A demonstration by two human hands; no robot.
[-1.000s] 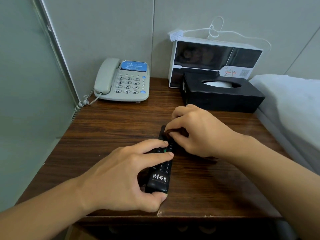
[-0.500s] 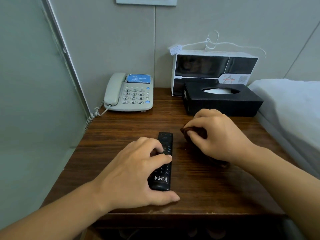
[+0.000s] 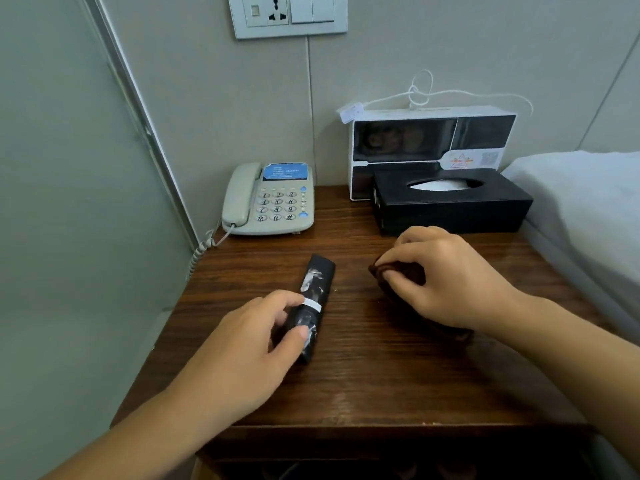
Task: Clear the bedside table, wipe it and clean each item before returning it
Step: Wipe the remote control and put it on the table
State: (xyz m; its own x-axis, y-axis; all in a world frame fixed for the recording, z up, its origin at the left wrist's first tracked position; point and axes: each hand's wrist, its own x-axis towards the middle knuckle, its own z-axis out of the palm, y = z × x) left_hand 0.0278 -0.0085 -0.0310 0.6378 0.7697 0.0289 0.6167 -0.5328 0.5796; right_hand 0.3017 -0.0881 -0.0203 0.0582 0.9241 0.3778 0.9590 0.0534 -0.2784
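Hands hide remote (image 3: 317, 289), probably cloth (image 3: 403, 275).

Dark wood bedside table (image 3: 363, 382) carries corded phone (image 3: 270, 199), tissue box (image 3: 450, 202), white-black box (image 3: 429, 140), remote (image 3: 317, 289), brown cloth (image 3: 401, 275).

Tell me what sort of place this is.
Probably a hotel or guest room, at the bedside. A beige corded desk telephone and a black rectangular tissue box stand on a dark wooden bedside table, with white bedding beside it and a wall socket panel above.
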